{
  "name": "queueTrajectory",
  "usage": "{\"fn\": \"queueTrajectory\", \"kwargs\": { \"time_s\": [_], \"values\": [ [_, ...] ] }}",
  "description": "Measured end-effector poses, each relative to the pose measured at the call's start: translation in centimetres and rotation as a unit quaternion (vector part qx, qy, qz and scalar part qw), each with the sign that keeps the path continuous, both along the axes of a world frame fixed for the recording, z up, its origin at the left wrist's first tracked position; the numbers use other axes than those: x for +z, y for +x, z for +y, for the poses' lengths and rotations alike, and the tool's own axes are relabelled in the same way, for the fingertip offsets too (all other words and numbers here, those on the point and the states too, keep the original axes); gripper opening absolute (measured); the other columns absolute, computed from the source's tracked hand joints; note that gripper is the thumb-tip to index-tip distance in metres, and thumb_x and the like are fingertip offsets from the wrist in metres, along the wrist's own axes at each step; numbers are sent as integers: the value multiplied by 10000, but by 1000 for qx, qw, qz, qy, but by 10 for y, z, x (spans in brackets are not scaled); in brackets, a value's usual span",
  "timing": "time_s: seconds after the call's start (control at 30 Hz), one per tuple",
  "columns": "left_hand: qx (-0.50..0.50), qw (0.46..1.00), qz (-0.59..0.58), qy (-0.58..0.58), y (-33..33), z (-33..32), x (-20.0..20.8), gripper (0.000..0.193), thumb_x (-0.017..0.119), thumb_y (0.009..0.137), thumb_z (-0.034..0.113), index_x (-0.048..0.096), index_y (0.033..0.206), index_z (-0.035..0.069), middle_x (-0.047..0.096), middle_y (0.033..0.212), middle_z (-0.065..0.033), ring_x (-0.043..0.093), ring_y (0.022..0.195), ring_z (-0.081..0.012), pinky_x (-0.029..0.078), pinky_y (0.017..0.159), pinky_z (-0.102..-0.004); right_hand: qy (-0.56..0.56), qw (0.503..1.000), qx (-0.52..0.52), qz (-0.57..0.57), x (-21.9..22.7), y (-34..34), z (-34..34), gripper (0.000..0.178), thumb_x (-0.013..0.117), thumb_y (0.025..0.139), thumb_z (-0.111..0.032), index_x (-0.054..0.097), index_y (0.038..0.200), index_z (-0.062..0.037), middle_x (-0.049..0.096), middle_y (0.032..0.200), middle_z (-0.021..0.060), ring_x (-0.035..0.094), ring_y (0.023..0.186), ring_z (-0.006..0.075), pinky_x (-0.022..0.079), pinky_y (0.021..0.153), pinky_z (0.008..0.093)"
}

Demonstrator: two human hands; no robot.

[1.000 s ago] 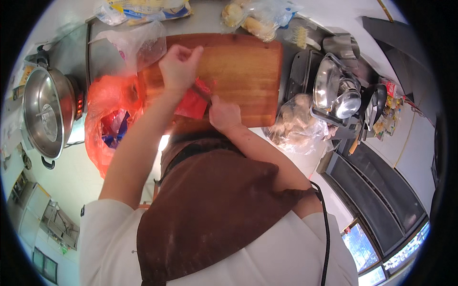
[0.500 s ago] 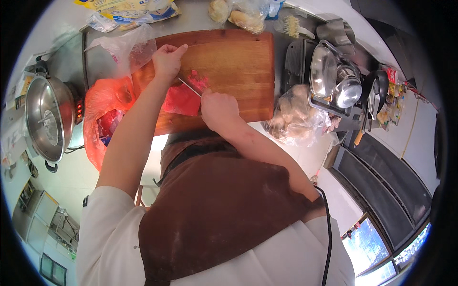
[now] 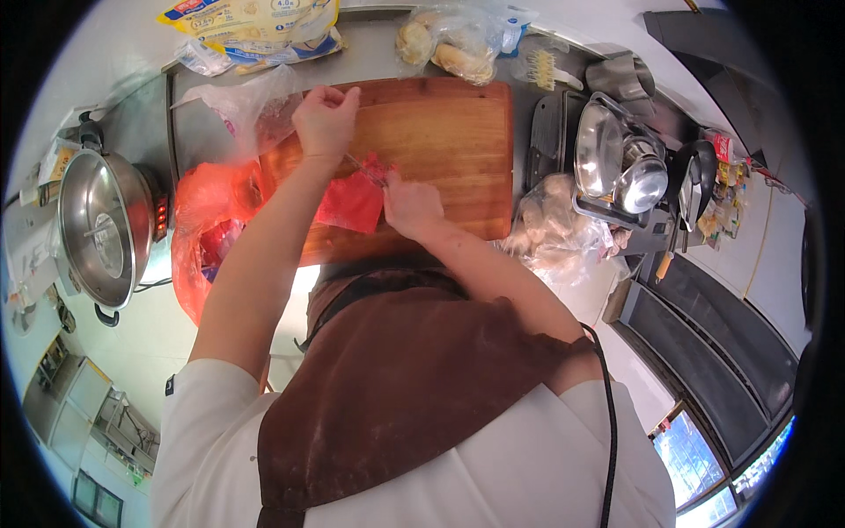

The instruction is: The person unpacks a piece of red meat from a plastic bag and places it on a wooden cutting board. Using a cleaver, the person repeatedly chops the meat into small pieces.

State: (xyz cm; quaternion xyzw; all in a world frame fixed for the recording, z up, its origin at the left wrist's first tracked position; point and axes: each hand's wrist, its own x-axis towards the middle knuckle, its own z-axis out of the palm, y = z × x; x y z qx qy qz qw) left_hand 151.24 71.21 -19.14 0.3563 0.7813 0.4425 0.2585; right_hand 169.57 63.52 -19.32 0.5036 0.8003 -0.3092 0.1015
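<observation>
On the wooden cutting board (image 3: 449, 132) lies a bright red, flat piece (image 3: 352, 204); I cannot tell whether it is meat or a packet. Small red scraps (image 3: 376, 165) sit at its far edge. My right hand (image 3: 415, 208) is closed around a knife, whose thin shiny blade (image 3: 365, 171) points up and left over the red piece. The handle is hidden in the fist. My left hand (image 3: 326, 123) is raised beyond the blade's tip, fingers curled in; whatever they hold is hidden.
Left of the board are a red plastic bag (image 3: 211, 189), a clear bag (image 3: 255, 106) and a steel wok (image 3: 104, 224). Behind stand a yellow package (image 3: 255, 31) and bagged buns (image 3: 462, 63). To the right are steel pans (image 3: 598, 145) and a clear bag of pale lumps (image 3: 554, 220).
My left hand's fingers have curled in more, and its thumb no longer sticks out as far. The right hand still grips the knife by the red piece. The whole view has shifted slightly.
</observation>
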Motion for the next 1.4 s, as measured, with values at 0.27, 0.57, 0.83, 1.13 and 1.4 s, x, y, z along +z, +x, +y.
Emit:
{"fn": "queueTrajectory", "kwargs": {
  "time_s": [0.27,0.57,0.83,1.13,1.4],
  "values": [
    [-27,1000,9,-12,7,-15,-35,327,840,794,260,660,773,-13,661,672,-65,568,601,-125,495,590,-313,-1,1000,6,-31,-4,15,-18,194,548,884,-148,553,1030,-21,699,751,216,705,726,415,543,662,550],
    [-45,997,-33,-51,5,-12,-12,316,845,817,251,651,760,9,603,654,3,494,602,-62,415,542,-247,13,1000,-13,-14,30,10,-19,173,543,873,-138,583,1009,-38,710,773,193,712,710,393,554,639,531],
    [4,994,-108,-18,-10,-38,-24,298,845,838,239,648,751,32,586,689,37,472,615,-40,375,538,-222,56,998,14,-29,52,-7,-34,82,557,868,-114,593,919,-62,701,703,150,722,640,327,567,559,448],
    [24,987,-154,-41,-17,-26,-35,307,843,818,227,640,749,6,615,652,-8,522,589,-63,415,522,-251,-20,998,6,-52,38,-16,-17,141,560,837,-83,572,961,-17,706,764,217,716,708,396,565,652,513],
    [10,993,-94,-67,-16,-5,-37,309,845,794,237,650,742,3,629,638,-25,545,586,-91,462,551,-276,-67,995,-14,-66,32,-21,-7,186,559,865,-125,594,1010,-13,722,824,222,726,778,403,567,704,521]
  ]
}}
